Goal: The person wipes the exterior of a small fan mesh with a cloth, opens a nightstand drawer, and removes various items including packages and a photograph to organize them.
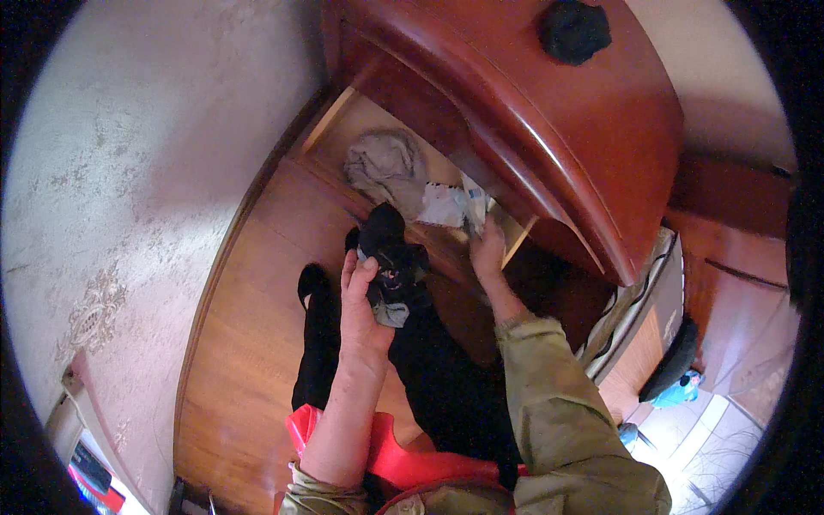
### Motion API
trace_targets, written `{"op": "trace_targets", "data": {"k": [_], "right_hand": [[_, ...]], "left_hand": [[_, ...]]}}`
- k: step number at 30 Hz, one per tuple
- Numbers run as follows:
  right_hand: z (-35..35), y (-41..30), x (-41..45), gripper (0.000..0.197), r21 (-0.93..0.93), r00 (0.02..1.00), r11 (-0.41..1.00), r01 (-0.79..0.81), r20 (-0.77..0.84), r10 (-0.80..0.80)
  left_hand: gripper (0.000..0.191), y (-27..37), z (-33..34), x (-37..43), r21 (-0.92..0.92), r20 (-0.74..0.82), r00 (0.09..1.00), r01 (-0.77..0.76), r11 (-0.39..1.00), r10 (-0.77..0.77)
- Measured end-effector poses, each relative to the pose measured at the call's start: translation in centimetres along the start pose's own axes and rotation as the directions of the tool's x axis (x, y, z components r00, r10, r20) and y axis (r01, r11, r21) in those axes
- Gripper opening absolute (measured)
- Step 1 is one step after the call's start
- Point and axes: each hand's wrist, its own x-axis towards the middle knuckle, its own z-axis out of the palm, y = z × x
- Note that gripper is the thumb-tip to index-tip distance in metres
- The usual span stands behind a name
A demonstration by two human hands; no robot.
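Note:
Several black pieces of cloth (386, 225), possibly socks, are bunched in my left hand (364, 312), with a grey cloth piece (391, 315) hanging beside the thumb. The bundle is above my black-clothed leg, in front of the open drawer (327, 121). My right hand (489, 248) reaches over the drawer's right end. Its fingers grip a white cloth-like item with blue marks (475, 205), partly blurred. Inside the drawer lie a crumpled greyish-beige cloth (384, 164) and a white piece with dark edge marks (443, 205).
A glossy red-brown wooden cabinet (579, 141) overhangs the drawer, with a black object (574, 32) on top. The patterned wall (116, 193) bounds the left side of the wooden floor (244, 360). Beneath me is a red plastic seat (412, 458). A striped cloth edge (634, 302) is on the right.

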Motion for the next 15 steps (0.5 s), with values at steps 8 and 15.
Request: {"op": "trace_targets", "data": {"k": [8,15], "right_hand": [[-7.3,-1.6,-4.4,0.034,0.524,0.934,0.778,-0.347,0.268,0.236],[-11.5,-4.0,-7.5,0.035,0.383,0.983,0.923,-0.035,0.182,-0.039]], "left_hand": [[0.03,0.3,0.3,-0.3,-0.065,0.122,0.98,0.169,0.984,-0.16],[0.039,-0.9,-1.5,0.5,-0.002,0.181,0.967,0.185,0.983,-0.182]]}}
